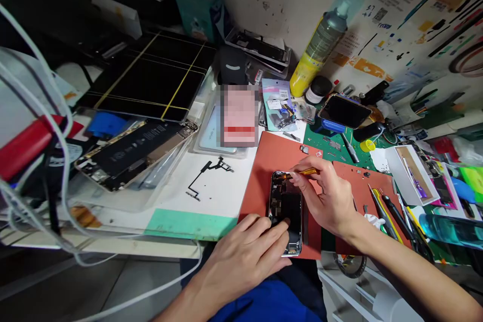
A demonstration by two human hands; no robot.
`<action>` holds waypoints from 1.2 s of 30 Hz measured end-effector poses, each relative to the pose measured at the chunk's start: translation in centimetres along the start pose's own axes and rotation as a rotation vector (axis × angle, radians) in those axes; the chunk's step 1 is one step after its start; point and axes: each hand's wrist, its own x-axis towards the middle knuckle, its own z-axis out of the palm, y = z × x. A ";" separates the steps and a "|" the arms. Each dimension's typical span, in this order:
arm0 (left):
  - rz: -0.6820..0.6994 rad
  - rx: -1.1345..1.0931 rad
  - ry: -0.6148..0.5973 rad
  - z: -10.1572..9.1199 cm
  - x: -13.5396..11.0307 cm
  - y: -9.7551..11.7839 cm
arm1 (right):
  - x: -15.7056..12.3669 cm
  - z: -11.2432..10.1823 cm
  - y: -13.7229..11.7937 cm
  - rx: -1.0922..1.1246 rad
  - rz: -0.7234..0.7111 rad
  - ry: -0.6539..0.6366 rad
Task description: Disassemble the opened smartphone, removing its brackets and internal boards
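Observation:
An opened phone [290,200], its inner parts bare, lies upright in line with me on the red mat [260,176]. My left hand [251,251] grips its lower part, fingers across the inside and thumb at the bottom edge. At the phone's top end, my right hand [326,191] pinches a slim gold-coloured tool [310,171], its tip at the upper inside of the phone. Whether the tool is a pair of tweezers or a driver is hidden by the fingers. A black flex cable [199,178] lies on the white surface to the left.
Another opened phone [138,153] and a black tablet [151,75] are stacked at left, near loose white cables [64,161]. Behind stand a yellow spray can [313,55] and a propped phone [345,110]. Several hand tools [387,214] lie at right beside a blue bottle [451,229].

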 end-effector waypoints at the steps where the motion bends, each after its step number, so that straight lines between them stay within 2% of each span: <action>1: -0.001 -0.004 0.000 0.0 0.0 0.0 | 0.0 0.1 0.0 -0.001 0.008 -0.011; 12: 0.011 -0.041 0.011 0.0 -0.1 -0.3 | 0.2 0.5 0.1 -0.083 0.024 -0.013; 23: 0.011 -0.023 0.012 -0.1 0.1 -0.4 | 0.4 0.5 -0.3 -0.115 -0.013 -0.047; 30: 0.007 -0.036 0.006 -0.1 0.0 -0.5 | 0.5 0.5 -0.4 -0.242 -0.085 -0.039; 36: 0.009 -0.018 0.007 -0.2 0.1 -0.5 | 0.6 0.5 -0.6 -0.265 -0.074 -0.050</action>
